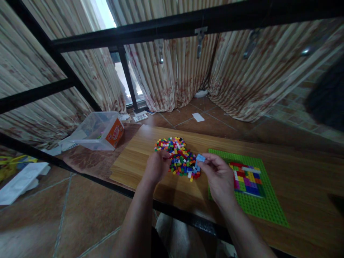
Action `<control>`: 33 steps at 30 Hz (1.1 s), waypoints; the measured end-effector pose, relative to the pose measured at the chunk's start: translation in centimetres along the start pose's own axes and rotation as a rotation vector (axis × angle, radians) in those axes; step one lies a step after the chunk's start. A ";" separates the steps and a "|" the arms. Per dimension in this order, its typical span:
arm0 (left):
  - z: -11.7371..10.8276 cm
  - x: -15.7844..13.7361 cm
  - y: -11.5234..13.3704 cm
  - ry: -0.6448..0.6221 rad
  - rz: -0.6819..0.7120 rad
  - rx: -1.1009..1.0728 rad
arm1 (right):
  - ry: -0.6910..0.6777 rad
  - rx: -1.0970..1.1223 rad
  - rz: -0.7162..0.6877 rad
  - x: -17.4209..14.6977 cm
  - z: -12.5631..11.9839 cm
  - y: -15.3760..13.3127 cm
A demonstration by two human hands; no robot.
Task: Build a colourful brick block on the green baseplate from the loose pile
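Between the thumb and fingers of my right hand (219, 175) is a light blue toy brick (200, 158), held above the right edge of a brick pile. My left hand (158, 165) is closed at the pile's left side, its fingers curled inward; what they hold, if anything, is hidden. The pile of small mixed-colour bricks (182, 161) lies on the wooden table between both hands. To the right, partly behind my right hand, a green studded baseplate (268, 200) carries a block of joined multicoloured bricks (248, 181).
A clear plastic box (94, 130) with an orange label stands to the left of the wooden table (134, 154). Black metal bars (172, 32) cross in front of striped curtains (166, 79). White packaging (24, 182) and a paper sheet (198, 117) lie beyond the table.
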State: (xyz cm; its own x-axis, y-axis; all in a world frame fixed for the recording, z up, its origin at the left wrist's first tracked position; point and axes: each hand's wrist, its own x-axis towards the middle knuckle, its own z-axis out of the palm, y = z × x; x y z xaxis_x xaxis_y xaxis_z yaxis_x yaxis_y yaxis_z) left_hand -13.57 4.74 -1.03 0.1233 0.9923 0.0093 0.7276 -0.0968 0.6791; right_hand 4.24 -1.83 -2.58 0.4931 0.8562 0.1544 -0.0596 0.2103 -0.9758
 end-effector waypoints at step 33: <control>6.7 -2.7 8.5 -0.435 0.058 -0.915 | -0.209 -0.615 -0.290 -0.8 -6.9 -2.6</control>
State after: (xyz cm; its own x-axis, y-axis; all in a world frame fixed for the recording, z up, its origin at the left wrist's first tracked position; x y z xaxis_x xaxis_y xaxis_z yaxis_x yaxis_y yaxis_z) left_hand -3.16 0.71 -0.23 0.5095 0.8564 -0.0841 -0.0612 0.1336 0.9891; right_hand 10.00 -6.38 -1.23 0.2343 0.8916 0.3876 0.5802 0.1917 -0.7916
